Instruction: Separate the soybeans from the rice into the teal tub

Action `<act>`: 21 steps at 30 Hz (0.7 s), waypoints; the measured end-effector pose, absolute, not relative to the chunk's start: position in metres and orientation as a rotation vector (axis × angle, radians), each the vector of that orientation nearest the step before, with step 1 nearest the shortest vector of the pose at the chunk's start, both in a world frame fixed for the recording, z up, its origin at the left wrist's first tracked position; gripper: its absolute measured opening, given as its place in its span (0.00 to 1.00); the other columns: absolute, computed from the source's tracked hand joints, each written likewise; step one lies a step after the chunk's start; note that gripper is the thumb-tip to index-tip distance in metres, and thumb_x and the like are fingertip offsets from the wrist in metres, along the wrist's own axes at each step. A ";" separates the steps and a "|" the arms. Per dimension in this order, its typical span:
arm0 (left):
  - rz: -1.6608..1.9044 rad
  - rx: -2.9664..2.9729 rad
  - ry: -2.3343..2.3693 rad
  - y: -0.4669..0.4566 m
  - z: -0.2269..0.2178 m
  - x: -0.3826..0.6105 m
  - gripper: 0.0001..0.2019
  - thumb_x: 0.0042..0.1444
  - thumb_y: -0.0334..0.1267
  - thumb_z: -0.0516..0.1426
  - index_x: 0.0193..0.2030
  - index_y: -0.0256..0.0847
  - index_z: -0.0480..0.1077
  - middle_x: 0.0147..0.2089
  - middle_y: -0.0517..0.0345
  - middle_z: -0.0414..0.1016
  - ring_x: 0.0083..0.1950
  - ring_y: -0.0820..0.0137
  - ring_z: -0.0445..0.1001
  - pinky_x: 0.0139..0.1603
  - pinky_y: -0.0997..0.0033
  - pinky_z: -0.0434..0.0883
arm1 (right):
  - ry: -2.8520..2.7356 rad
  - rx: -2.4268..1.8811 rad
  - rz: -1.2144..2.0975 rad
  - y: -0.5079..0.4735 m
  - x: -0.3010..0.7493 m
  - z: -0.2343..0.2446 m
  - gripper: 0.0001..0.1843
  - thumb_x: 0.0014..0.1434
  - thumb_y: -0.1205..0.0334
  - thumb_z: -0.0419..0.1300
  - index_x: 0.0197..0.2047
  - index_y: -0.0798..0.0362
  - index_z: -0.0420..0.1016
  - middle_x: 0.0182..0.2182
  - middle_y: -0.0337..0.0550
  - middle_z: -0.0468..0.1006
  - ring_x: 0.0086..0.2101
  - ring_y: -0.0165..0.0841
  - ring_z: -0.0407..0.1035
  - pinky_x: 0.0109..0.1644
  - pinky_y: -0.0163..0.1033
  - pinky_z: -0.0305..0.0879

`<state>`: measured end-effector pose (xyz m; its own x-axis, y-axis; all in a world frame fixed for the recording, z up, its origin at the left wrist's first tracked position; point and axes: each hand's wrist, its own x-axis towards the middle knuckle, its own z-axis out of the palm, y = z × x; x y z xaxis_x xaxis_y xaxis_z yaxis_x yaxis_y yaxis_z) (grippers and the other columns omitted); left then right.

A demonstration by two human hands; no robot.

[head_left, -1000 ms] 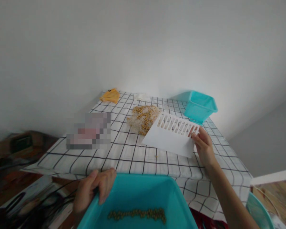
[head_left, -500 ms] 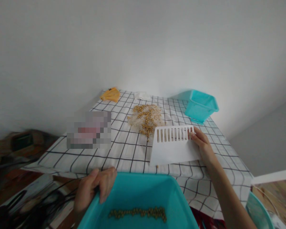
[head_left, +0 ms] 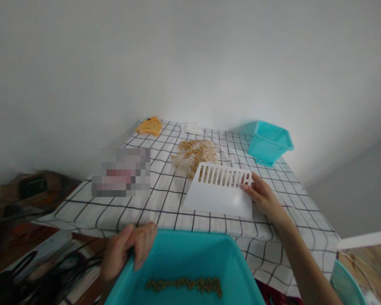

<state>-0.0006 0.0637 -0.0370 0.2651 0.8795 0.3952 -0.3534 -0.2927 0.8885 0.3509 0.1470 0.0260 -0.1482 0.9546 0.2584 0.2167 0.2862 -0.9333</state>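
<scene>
My left hand (head_left: 130,248) is closed over the left rim of a teal plastic bin (head_left: 193,250) at the near table edge. A band of round yellowish beans (head_left: 184,284) lies on the bin's floor. Between the thumb and fingers of my right hand (head_left: 263,195) is the slotted end of a flat white plastic scraper (head_left: 222,197), its broad edge tilted down toward the table's front edge. Just beyond the scraper, a heap of yellow beans mixed with pale grains (head_left: 193,154) is spread on the checked cloth, partly hidden by it.
A smaller teal basket (head_left: 269,142) stands at the back right. A yellow cloth (head_left: 150,126) and a white cloth (head_left: 191,128) lie at the back. At left sits a pixelated item (head_left: 120,173). Cables and boxes crowd the floor at left; another teal container (head_left: 347,281) is at lower right.
My right hand has shifted slightly left with the scraper, which has turned and now covers the near part of the heap. My left hand stays on the bin rim.
</scene>
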 end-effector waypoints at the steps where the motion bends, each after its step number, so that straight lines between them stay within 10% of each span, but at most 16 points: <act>1: 1.335 1.364 0.544 0.064 -0.035 0.000 0.34 0.74 0.44 0.38 0.17 0.43 0.67 0.15 0.58 0.65 0.20 0.68 0.61 0.31 0.63 0.63 | -1.623 -1.106 0.926 0.147 0.350 0.026 0.13 0.59 0.49 0.68 0.41 0.48 0.75 0.31 0.39 0.76 0.27 0.32 0.67 0.29 0.36 0.65; 21: 1.348 1.337 0.521 0.064 -0.033 0.002 0.34 0.75 0.43 0.38 0.18 0.43 0.69 0.15 0.58 0.64 0.21 0.68 0.60 0.33 0.63 0.62 | -1.460 -1.117 0.523 0.153 0.359 0.020 0.17 0.63 0.45 0.62 0.49 0.46 0.73 0.32 0.42 0.79 0.31 0.39 0.73 0.31 0.40 0.67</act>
<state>0.0022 0.0642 -0.0335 0.2525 0.8807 0.4008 -0.3819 -0.2899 0.8776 0.3589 0.1534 0.0198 0.1221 0.8536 0.5064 0.3375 0.4441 -0.8300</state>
